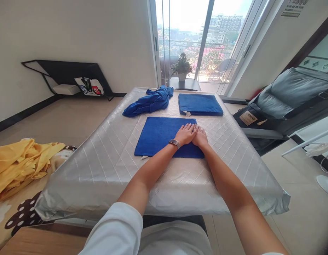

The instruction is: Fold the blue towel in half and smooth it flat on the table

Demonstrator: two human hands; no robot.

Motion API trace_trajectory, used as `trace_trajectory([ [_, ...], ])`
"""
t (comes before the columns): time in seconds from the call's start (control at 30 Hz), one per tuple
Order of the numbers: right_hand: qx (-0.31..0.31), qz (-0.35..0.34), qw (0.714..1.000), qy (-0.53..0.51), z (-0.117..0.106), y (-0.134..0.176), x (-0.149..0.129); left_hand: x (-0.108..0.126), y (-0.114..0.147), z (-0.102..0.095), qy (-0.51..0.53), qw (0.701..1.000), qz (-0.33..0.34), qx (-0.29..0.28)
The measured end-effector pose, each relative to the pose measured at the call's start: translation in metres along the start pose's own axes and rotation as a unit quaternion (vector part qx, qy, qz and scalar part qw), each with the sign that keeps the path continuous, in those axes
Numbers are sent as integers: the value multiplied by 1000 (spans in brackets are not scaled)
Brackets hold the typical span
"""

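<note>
A folded blue towel (161,136) lies flat in front of me, a small white tag poking out at its near left corner. My left hand (185,134), with a watch on the wrist, rests flat on the towel's right part, fingers stretched out. Beside and touching it, my right hand (200,136) also presses flat at the towel's right edge. Neither hand grips anything. Beyond, a neat stack of folded blue towels (200,103) sits at the back right. A crumpled blue towel (151,101) lies in a loose heap at the back left.
A silvery quilted cover (105,173) drapes the table. Left of it, yellow cloth (23,163) lies on patterned bedding. A grey padded chair (291,95) with a dark bag stands at the right. A potted plant (182,67) stands on a chair by the glass door.
</note>
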State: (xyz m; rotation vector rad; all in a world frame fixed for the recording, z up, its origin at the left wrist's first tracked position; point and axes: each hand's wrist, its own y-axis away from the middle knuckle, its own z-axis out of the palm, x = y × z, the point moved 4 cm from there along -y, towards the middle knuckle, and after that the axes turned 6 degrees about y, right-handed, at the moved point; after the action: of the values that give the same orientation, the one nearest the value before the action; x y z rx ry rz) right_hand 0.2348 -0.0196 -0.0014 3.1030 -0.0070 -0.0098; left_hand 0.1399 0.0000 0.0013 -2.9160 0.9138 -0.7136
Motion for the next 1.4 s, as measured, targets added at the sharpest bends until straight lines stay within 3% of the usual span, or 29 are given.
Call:
trace_trajectory([
  [0.07,1,8,1000,-10,0,-1,0,-10,1,-2,-8,999,-30,-17],
  [0.17,-5,17,999,-28,1,-4,0,-44,16,-17,-33,997,-70,-25],
  [0.4,-8,16,999,-34,3,-7,1,-145,83,-71,-82,976,-201,3],
  [0.53,-13,17,999,-29,4,-9,1,-174,113,-86,-88,965,-244,24],
  [0.9,-12,29,999,-2,-3,-6,-3,-173,123,-88,-89,968,-231,42],
  [1.2,-1,7,1000,8,-3,26,-2,-179,124,-85,-98,970,-222,27],
  [1.3,-17,2,1000,-6,2,32,-2,-176,127,-88,-109,969,-216,42],
  [1.4,-20,-2,1000,-14,1,32,-1,-162,129,-101,-136,970,-176,95],
])
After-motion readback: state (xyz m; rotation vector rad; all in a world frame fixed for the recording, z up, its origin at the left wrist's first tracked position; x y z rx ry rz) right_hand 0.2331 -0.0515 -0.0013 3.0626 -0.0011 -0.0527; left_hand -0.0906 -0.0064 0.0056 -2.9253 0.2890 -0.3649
